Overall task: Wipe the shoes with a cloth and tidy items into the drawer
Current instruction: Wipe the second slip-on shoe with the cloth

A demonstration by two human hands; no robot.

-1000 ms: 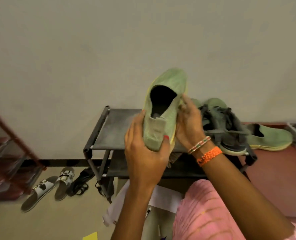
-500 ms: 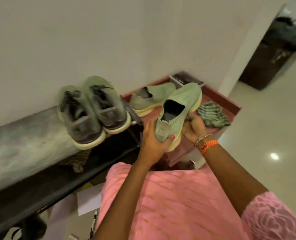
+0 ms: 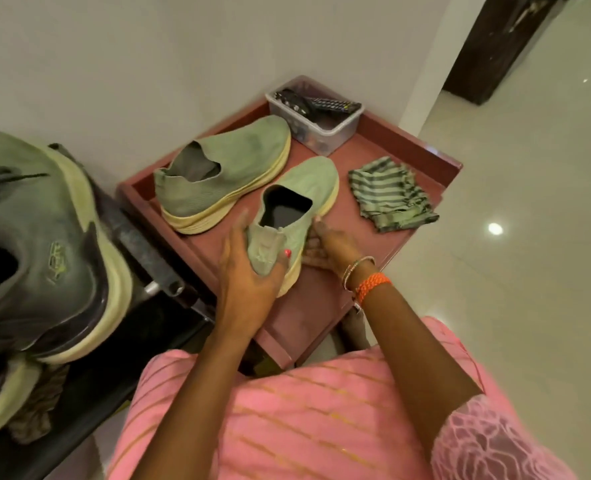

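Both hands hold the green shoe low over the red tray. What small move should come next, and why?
Probably let go: the shoe seems to rest in the tray beside its mate, the left hand gripping its heel. The cloth lies nearby.

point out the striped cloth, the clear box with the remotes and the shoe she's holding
striped cloth (image 3: pixel 391 195), head view, middle of the folded fabric
clear box (image 3: pixel 335 131), head view, its near side wall
held shoe (image 3: pixel 313 181), head view, knit upper near the toe
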